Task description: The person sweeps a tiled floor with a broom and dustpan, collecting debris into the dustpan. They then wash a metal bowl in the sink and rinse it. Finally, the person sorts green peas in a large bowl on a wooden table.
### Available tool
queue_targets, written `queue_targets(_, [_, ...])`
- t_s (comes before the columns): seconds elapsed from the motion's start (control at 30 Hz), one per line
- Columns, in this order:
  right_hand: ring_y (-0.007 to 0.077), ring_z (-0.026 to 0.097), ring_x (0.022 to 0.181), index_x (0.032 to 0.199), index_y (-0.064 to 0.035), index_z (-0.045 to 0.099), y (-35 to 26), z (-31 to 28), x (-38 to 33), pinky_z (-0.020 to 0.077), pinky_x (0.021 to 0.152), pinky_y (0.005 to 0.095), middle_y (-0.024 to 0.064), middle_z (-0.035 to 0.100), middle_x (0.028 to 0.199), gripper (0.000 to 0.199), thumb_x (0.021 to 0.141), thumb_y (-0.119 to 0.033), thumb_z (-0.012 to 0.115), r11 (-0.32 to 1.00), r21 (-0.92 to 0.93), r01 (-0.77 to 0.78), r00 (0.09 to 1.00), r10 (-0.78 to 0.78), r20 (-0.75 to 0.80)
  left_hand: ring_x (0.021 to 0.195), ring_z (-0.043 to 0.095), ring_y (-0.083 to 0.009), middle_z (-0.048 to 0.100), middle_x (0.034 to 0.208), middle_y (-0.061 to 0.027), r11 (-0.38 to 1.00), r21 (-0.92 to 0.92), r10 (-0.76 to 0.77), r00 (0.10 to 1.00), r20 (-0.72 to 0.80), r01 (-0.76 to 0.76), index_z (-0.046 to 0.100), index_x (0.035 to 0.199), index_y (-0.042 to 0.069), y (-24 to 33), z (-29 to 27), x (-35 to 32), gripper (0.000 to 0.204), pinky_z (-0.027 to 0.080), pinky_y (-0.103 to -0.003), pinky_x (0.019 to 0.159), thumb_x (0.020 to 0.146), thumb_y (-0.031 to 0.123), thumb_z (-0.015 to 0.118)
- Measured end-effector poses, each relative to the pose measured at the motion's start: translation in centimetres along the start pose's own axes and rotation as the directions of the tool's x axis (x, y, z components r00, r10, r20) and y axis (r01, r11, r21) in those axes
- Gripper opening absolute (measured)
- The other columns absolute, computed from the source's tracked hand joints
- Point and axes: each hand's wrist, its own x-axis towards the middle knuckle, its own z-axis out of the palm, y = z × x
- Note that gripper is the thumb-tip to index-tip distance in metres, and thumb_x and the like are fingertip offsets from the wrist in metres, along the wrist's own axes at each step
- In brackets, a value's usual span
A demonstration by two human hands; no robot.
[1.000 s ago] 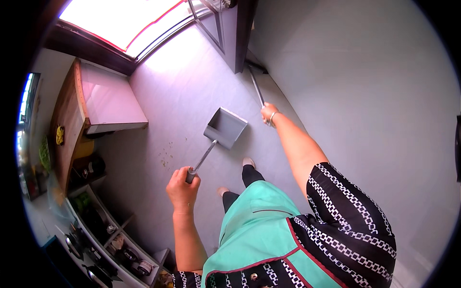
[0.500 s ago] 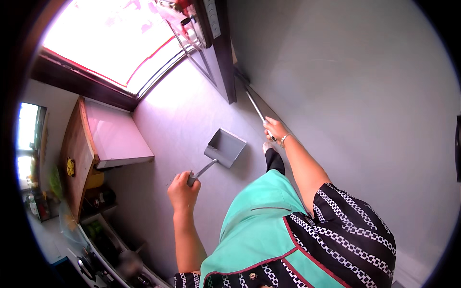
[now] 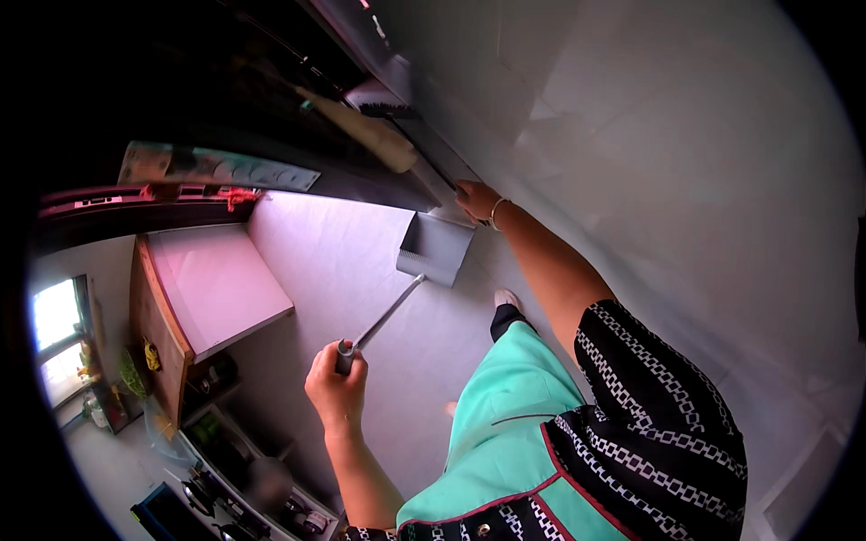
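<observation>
My left hand [image 3: 336,389] is closed around the end of a long-handled grey dustpan [image 3: 439,252]. The pan is at floor level, its far edge close to the bottom of a dark door [image 3: 361,191]. My right hand [image 3: 478,200] grips the shaft of a broom [image 3: 424,153]. This arm is stretched forward, reaching into the gap between door and wall. At the shaft's far end, dark bristles [image 3: 386,110] show in the shadow behind the door. A beige, tapered long object [image 3: 365,133] lies beside the shaft; its kind is unclear.
The wall [image 3: 686,162] rises close on my right. To the left stands a wooden cabinet [image 3: 221,284] with a white side, and near it open shelves [image 3: 225,442] holding several items. A metal lock plate [image 3: 221,169] is on the door's edge. My shoe [image 3: 507,298] is on the grey floor.
My right hand has moved the broom farther forward behind the door. The dustpan has moved forward toward the door. The door now fills much of the upper left, hiding most of the bright doorway.
</observation>
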Motion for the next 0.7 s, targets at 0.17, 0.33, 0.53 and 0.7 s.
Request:
queue_targets(0.17, [0.0217, 0.062, 0.065, 0.117, -0.005, 0.049, 2.5, -2.6, 12.0, 0.0479, 0.061, 0.036, 0.012, 0.062, 0.073, 0.034, 0.087, -0.013, 0.038, 0.979, 0.001, -0.204, 0.978, 0.204, 0.048, 0.056, 0.056, -0.0179, 0.058, 0.067, -0.0076, 0.99, 0.084, -0.124, 0.987, 0.097, 0.116, 0.06, 0.082, 0.006, 6.6, 4.5, 5.8, 0.013, 0.045, -0.027, 0.057, 0.071, 0.012, 0.063])
queue_targets(0.33, [0.0368, 0.058, 0.091, 0.128, -0.0109, 0.037, 2.0, -4.1, 19.4, 0.047, 0.077, 0.0425, 0.0217, 0.058, 0.105, 0.04, 0.089, -0.014, 0.036, 0.892, -0.438, -0.11, 0.992, 0.125, 0.006, 0.052, 0.051, -0.0128, 0.054, 0.062, -0.0074, 0.988, 0.019, -0.153, 0.983, 0.099, 0.152, 0.06, 0.083, 0.005, 7.1, 6.6, 13.2, 0.015, 0.042, -0.025, 0.053, 0.071, 0.012, 0.064])
queue_targets(0.53, [0.0361, 0.055, 0.099, 0.131, -0.0172, 0.035, 11.0, 3.6, 8.9, 0.044, 0.084, 0.0447, 0.0204, 0.058, 0.106, 0.043, 0.088, -0.019, 0.037, 0.841, -0.425, -0.335, 0.93, 0.367, -0.007, 0.052, 0.044, -0.0055, 0.049, 0.057, 0.0002, 0.996, 0.034, -0.08, 0.994, 0.072, 0.078, 0.059, 0.082, 0.002, 2.0, 6.8, 10.1, 0.013, 0.039, -0.02, 0.052, 0.072, 0.009, 0.063])
queue_targets(0.7, [0.0345, 0.056, 0.1, 0.133, -0.0196, 0.033, 14.4, 6.2, 2.9, 0.0446, 0.084, 0.044, 0.0177, 0.058, 0.107, 0.045, 0.088, -0.02, 0.039, 0.802, -0.467, -0.372, 0.904, 0.428, 0.015, 0.061, 0.056, -0.0195, 0.059, 0.069, -0.0076, 0.991, 0.129, -0.035, 0.994, 0.107, 0.021, 0.06, 0.081, 0.005, -1.8, 9.3, 8.7, 0.015, 0.045, -0.029, 0.059, 0.07, 0.014, 0.062])
